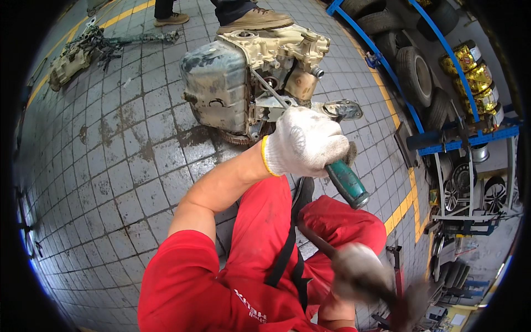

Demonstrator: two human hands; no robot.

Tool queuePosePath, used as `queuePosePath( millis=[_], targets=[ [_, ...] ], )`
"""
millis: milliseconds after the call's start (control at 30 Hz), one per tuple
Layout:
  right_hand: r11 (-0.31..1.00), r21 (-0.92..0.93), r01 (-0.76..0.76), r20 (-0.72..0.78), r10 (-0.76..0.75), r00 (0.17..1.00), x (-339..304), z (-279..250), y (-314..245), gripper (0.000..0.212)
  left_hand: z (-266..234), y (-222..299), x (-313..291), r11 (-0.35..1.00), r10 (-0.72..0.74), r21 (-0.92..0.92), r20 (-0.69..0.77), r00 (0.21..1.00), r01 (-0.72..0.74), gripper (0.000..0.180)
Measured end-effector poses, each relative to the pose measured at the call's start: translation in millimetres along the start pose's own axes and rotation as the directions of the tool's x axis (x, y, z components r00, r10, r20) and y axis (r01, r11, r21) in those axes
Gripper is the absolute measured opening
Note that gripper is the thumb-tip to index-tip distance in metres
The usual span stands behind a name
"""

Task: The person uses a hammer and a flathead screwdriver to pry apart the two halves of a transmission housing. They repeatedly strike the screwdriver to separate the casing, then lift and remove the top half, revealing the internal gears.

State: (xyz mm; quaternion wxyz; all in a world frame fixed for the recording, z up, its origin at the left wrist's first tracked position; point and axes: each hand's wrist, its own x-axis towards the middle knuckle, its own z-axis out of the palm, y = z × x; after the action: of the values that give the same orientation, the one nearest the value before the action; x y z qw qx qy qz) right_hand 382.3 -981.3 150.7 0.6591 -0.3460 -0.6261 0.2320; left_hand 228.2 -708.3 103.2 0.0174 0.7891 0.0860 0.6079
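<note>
Two tools we grip: green-handled tool [348,185], clenched in our left hand [310,141], best held steady against the engine [218,88], upper centre; blurred hammer-like tool [410,306], grasped in our right hand [359,268], lower right, best aimed squarely.

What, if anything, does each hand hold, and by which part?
Left hand: green-handled tool, by its handle. Right hand: blurred hammer, by its handle.

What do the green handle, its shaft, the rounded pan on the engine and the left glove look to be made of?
Green handle: probably hard plastic; even colour, slight shine, scuffed.
Shaft: likely steel; thin, straight, grey.
Rounded pan: seemingly metal, perhaps painted; grey with dark, worn patches.
Left glove: knitted fabric, possibly cotton; soft off-white surface, ribbed cuff, yellow edging.
</note>
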Motion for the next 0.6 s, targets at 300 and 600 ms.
queuePosePath(
  millis=[300,600],
  targets=[
    [0.994,0.105,0.04,-0.143,-0.025,0.989,11.8,-1.0,-17.5,0.041,7.7,-3.3,-3.0,0.999,-0.018,-0.027,0.001,1.0,0.018,0.03],
    [0.922,0.105,-0.372,-0.12,0.384,0.916,-12.3,-12.9,14.8,0.054,9.0,-3.5,-6.5,0.999,0.024,0.03,0.028,0.999,-0.025,0.025]
  ],
)
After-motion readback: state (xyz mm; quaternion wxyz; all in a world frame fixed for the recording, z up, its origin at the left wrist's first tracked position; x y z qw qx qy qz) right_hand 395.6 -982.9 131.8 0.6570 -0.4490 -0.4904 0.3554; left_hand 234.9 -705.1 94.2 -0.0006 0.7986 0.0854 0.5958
